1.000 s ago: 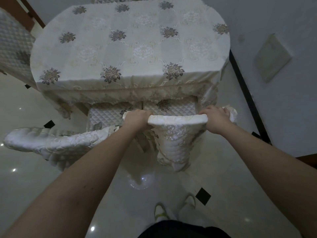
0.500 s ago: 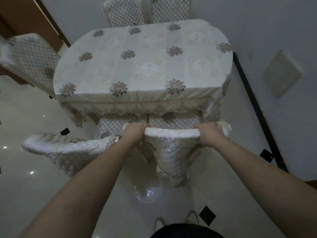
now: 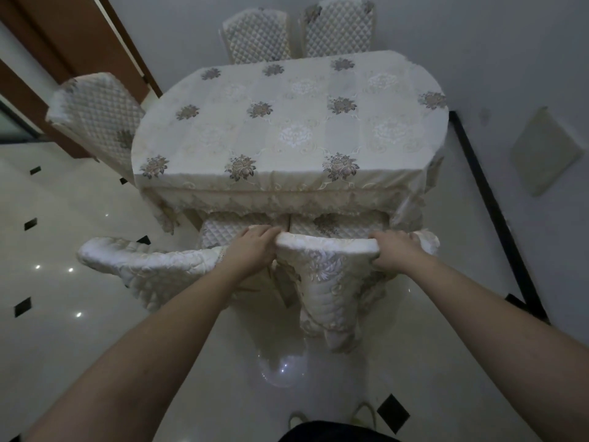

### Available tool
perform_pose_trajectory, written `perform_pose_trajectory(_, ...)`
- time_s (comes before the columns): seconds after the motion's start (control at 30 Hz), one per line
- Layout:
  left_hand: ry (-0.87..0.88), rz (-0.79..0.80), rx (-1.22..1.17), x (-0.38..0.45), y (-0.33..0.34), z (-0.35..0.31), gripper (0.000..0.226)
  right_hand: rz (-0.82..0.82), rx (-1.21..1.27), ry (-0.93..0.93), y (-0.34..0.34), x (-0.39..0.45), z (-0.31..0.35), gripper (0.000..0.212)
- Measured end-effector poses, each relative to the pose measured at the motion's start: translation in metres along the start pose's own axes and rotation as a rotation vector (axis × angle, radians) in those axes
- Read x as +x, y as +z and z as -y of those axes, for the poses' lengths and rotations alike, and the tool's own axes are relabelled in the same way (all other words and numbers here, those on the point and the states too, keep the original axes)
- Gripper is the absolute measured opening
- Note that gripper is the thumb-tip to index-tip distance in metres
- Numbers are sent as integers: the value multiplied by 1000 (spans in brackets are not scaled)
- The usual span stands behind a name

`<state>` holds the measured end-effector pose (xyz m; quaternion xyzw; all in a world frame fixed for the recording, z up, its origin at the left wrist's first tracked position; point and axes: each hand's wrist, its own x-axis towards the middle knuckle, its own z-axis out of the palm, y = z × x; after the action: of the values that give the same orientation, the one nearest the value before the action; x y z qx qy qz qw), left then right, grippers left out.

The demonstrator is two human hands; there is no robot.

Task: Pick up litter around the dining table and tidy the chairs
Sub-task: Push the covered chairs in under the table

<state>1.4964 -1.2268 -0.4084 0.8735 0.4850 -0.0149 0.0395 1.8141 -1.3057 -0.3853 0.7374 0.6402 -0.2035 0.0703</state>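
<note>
Glossy pale floor (image 3: 79, 362) lies under a cloth-covered tabletop (image 3: 287, 129). At its near edge stands a quilted chair (image 3: 325, 250), seat tucked beneath. Left hand (image 3: 251, 253) and right hand (image 3: 395, 250) clasp the top rail's two ends, fingers (image 3: 264, 232) curled shut over it. A second chair (image 3: 149, 266) stands just left.

No legible text or labels anywhere

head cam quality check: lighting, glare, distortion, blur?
Head view: dim, flat lighting with a grey cast; small specular glints on the glossy floor; strong wide-angle bending of the baseboard and forearms; the table and both hands, left hand and right hand, look reasonably sharp.
</note>
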Motion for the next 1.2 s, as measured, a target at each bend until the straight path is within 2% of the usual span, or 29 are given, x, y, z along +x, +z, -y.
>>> perform_pose_trajectory(0.1,2,-147,8,-32,4,33,57,30,28,-100,-3,-7,27,71)
perform_pose_trajectory(0.23,-95,-169,49,-70,0,87,61,5,42,-250,1,-8,88,73)
perform_pose_trajectory(0.4,-206,-123,20,-118,0,170,75,-89,19,-261,9,-7,167,73)
perform_pose_trajectory(0.47,-159,-105,55,-131,4,207,81,-167,18,-267,19,-3,200,72)
perform_pose_trajectory(0.63,49,-84,94,-135,-4,265,77,-279,23,-365,57,7,302,75)
perform_pose_trajectory(0.73,80,-59,48,-140,-8,306,83,-303,-1,-418,80,6,361,79)
perform_pose_trajectory(0.83,100,-28,-33,-136,-4,344,87,-289,33,-376,97,9,399,77)
perform_pose_trajectory(0.97,158,-103,-65,-117,1,358,66,-349,62,-234,107,23,418,58)
perform_pose_trajectory(1.07,182,-142,-83,-107,5,363,63,-381,73,-172,104,36,422,46)
perform_pose_trajectory(1.17,204,-148,-79,-99,5,368,62,-336,25,-167,99,44,423,74)
perform_pose_trajectory(1.2,212,-145,-72,-97,4,369,60,-332,18,-160,98,46,424,76)
